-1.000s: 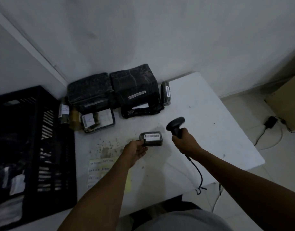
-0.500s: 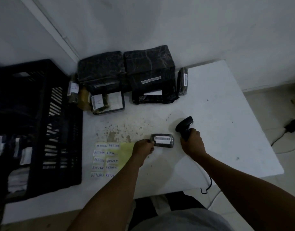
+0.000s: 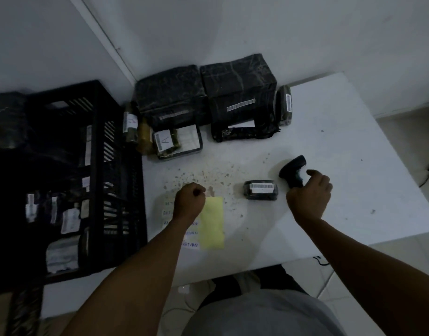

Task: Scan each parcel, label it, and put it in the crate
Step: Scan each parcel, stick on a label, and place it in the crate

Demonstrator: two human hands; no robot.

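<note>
A small black parcel (image 3: 260, 190) with a white barcode label lies on the white table (image 3: 342, 154), and neither hand touches it. To its left, my left hand (image 3: 190, 200) hovers with curled fingers over the top of a yellow label sheet (image 3: 212, 221) beside handwritten RETURN labels (image 3: 190, 244). I see nothing held in it. On the parcel's right, my right hand (image 3: 308, 192) grips the handle of the black barcode scanner (image 3: 292, 169), thumb lifted off. The black crate (image 3: 94, 166) stands at the left with several labelled parcels inside.
Two large black-wrapped parcels (image 3: 170, 93) (image 3: 237, 86) sit against the wall at the back. Smaller parcels lie beside them (image 3: 285, 104) (image 3: 177, 141) (image 3: 131, 122). The scanner's cable hangs off the table's front edge (image 3: 317, 259). Tiled floor lies to the right.
My left hand let go of the small parcel, which now lies on the table, and moved left to the label sheet. My right hand brought the scanner lower, beside the parcel.
</note>
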